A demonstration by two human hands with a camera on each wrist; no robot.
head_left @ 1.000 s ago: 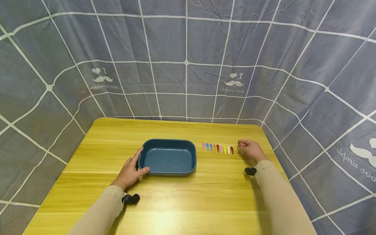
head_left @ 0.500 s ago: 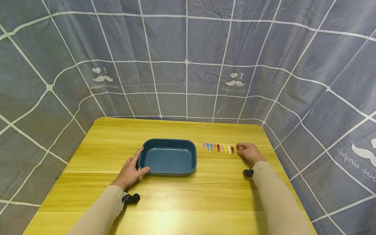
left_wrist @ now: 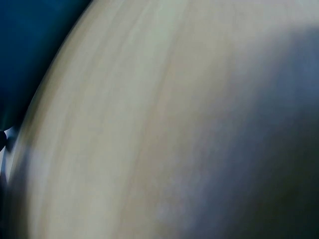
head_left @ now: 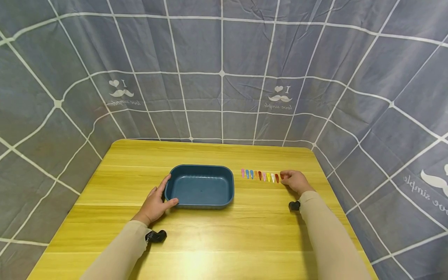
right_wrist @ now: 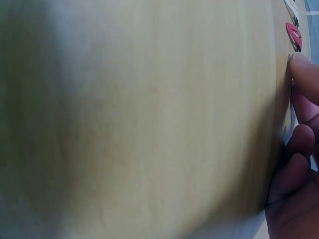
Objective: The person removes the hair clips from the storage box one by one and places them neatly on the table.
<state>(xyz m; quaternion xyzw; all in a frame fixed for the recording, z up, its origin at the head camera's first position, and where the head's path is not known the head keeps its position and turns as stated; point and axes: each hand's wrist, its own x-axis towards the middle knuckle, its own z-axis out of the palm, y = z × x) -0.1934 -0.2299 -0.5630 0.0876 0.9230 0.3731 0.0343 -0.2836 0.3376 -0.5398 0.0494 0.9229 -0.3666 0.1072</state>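
Observation:
In the head view, a row of colourful snap hair clips (head_left: pixel 268 177) lies on the table, to the right of a dark blue plastic basin (head_left: pixel 201 205). My right hand (head_left: pixel 296 182) pinches a dark red hair clip (head_left: pixel 282 176) at the row's right end; the fingers partly hide it. Beside it lies another red clip (head_left: pixel 277 178), which also shows past the thumb in the right wrist view. My left hand (head_left: pixel 152 205) rests against the basin's left end, fingers extended along the side and thumb at the near rim. The basin holds nothing.
The wooden table (head_left: pixel 224 241) has rounded far corners. A grey curtain (head_left: pixel 199 93) with white grid lines surrounds it at the back and sides. A black wrist camera (head_left: pixel 156 236) sits on the left wrist, another (head_left: pixel 294 206) on the right.
My right hand has moved slightly left with the red hair clip, bringing it down beside the end of the row. The left hand and the basin have stayed in place.

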